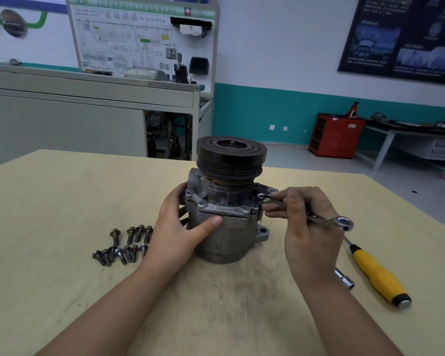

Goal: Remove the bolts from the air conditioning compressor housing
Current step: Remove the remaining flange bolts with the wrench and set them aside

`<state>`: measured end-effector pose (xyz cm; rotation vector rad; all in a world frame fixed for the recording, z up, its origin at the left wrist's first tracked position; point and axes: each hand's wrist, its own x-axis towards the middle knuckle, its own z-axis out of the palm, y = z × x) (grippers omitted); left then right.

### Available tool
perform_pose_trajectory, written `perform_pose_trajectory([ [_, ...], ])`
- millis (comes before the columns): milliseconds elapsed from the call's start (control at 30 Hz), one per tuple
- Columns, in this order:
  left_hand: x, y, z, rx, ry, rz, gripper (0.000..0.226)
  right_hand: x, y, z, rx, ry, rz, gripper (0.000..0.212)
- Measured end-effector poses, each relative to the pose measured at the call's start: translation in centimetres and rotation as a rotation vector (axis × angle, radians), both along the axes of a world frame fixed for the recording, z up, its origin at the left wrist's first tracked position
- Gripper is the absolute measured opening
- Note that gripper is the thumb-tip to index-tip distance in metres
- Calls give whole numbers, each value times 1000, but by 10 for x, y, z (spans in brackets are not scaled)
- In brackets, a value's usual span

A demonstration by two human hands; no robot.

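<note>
Two bare forearms (108, 309) reach in from the bottom edge over a pale, smudged tabletop (49, 201).

Compressor housing (224, 240): stands upright at mid-tabletop, grey cast metal, with a black grooved pulley (231, 155) on top.

Left hand (176, 227): grips the housing's left side. Thumb lies flat across the front just under the flange; fingers curl round behind, mostly hidden.

Right hand (311, 227): closed round a slim steel wrench (319, 220), pinched near its middle. The wrench's far end sits at the upper right flange of the housing; whether it is seated on a bolt head cannot be told. The near ring end sticks out free past the knuckles, to the right.

Bolts (123, 244): loose, already out, lying in two rough rows on the tabletop left of the housing, just beside the left wrist. Dark shanks, flanged heads.

Right of the right hand: a yellow-handled driver (378, 276) lies on the tabletop, its shaft pointing toward the housing. A small chrome socket (344, 278) lies near it, partly hidden by the wrist.

Background: wiring training board (144, 39) on a grey bench at left, red cabinet (335, 134) against a teal-banded wall, dark poster (406, 34) at upper right.
</note>
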<state>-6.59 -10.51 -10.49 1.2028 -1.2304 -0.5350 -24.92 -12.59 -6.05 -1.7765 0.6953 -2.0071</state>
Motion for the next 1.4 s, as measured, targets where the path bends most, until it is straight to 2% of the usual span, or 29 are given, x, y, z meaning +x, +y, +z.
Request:
perform_pose_trajectory([
  [100,0,0,0,-3,3,3,91,1,1,-2,-6,52,-44,40],
  [200,0,1,1,6,2,9,92,2,2,-5,-111,172,-148,59],
  [333,-1,2,1,18,-9,19,97,3,5,-3,-204,253,-252,61],
  [467,-2,2,1,19,-9,18,97,4,5,-4,-182,230,-262,60],
  [567,-1,2,1,28,-14,17,99,5,4,-5,-108,143,-225,48],
  [667,-1,3,2,34,-17,18,101,6,2,-4,33,-38,-105,37],
  [1033,-1,3,3,36,-35,16,100,-4,-18,8,513,-571,189,44],
  [1133,-1,3,3,36,-36,14,100,-6,-17,9,578,-642,269,41],
  [1267,0,2,3,38,-32,16,102,-8,-11,13,550,-714,300,41],
  [1400,0,2,3,37,-36,21,100,-6,-4,16,388,-522,133,43],
])
